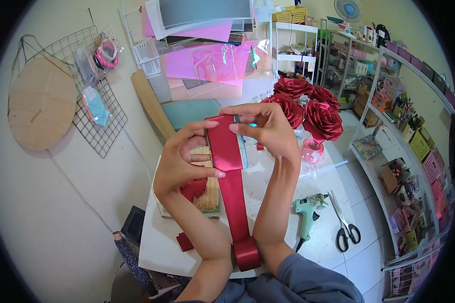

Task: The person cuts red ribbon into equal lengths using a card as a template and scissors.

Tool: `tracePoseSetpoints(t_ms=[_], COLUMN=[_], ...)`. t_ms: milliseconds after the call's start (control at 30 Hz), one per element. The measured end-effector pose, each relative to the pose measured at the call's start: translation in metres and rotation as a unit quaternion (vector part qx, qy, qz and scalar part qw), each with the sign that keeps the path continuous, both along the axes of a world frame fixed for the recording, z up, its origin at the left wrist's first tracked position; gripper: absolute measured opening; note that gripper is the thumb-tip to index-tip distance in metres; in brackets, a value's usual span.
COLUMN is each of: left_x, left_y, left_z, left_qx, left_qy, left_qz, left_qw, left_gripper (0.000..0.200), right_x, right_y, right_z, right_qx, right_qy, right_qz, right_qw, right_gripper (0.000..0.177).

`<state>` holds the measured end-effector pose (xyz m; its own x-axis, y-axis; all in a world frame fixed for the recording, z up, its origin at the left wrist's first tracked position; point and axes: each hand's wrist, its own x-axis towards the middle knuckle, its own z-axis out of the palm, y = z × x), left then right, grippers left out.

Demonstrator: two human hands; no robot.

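Observation:
Wide red ribbon [226,146] is wrapped around a flat, light-blue-edged piece held up over the white table. My left hand [189,151] grips its left side, thumb at the lower edge and a finger on the top. My right hand [260,126] pinches the upper right corner between thumb and fingers. From the piece the ribbon hangs down to a red ribbon roll [247,254] between my forearms. Thin wooden sticks [214,194] and red ribbon pieces [193,189] lie behind my left hand and forearm.
Red ribbon roses [322,120] stand at the table's back right. A green glue gun [305,217] and black-handled scissors [345,227] lie at the right of the white table [159,247]. Shelves [376,116] full of supplies line the right side.

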<state>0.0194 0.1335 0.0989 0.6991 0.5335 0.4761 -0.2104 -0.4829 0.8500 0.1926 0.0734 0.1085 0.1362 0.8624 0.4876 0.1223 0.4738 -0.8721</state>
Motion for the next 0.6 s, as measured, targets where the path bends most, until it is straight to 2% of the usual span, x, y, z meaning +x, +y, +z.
tracePoseSetpoints(t_ms=[100, 167, 233, 300, 367, 400, 467, 533, 600], left_x=[0.002, 0.003, 0.003, 0.003, 0.005, 0.007, 0.014, 0.016, 0.016], left_y=[-0.002, -0.001, 0.0, 0.001, 0.002, 0.002, 0.001, 0.0, 0.0], left_z=[0.003, 0.001, -0.001, -0.002, -0.002, -0.002, -0.001, 0.001, 0.001], left_qx=[-0.036, -0.054, -0.069, -0.084, -0.092, -0.092, -0.061, -0.054, -0.046], left_qy=[-0.016, -0.031, -0.036, -0.04, -0.028, -0.029, -0.035, -0.017, 0.0], left_qz=[-0.013, 0.019, 0.006, -0.006, -0.021, -0.021, 0.026, 0.025, 0.024], left_qw=[0.999, 0.998, 0.997, 0.996, 0.995, 0.995, 0.997, 0.998, 0.999], left_gripper=[0.075, 0.077, 0.074, 0.071, 0.054, 0.054, 0.035, 0.03, 0.025], right_x=[-0.001, -0.003, -0.005, -0.006, -0.006, -0.007, -0.007, -0.008, -0.01], right_y=[0.002, -0.001, -0.001, 0.0, -0.005, -0.007, 0.0, 0.0, -0.005], right_z=[-0.001, 0.001, 0.002, 0.002, 0.005, 0.007, 0.002, 0.003, 0.005], right_qx=[0.04, 0.04, 0.04, 0.105, 0.102, 0.1, 0.13, 0.16, 0.109], right_qy=[0.022, 0.036, 0.049, 0.029, 0.023, 0.017, 0.015, 0.014, 0.025], right_qz=[0.004, 0.002, 0.0, -0.01, -0.015, -0.021, -0.022, -0.022, -0.028], right_qw=[0.999, 0.999, 0.998, 0.994, 0.994, 0.995, 0.991, 0.987, 0.993], right_gripper=[0.032, 0.032, 0.032, 0.031, 0.031, 0.031, 0.031, 0.032, 0.03])
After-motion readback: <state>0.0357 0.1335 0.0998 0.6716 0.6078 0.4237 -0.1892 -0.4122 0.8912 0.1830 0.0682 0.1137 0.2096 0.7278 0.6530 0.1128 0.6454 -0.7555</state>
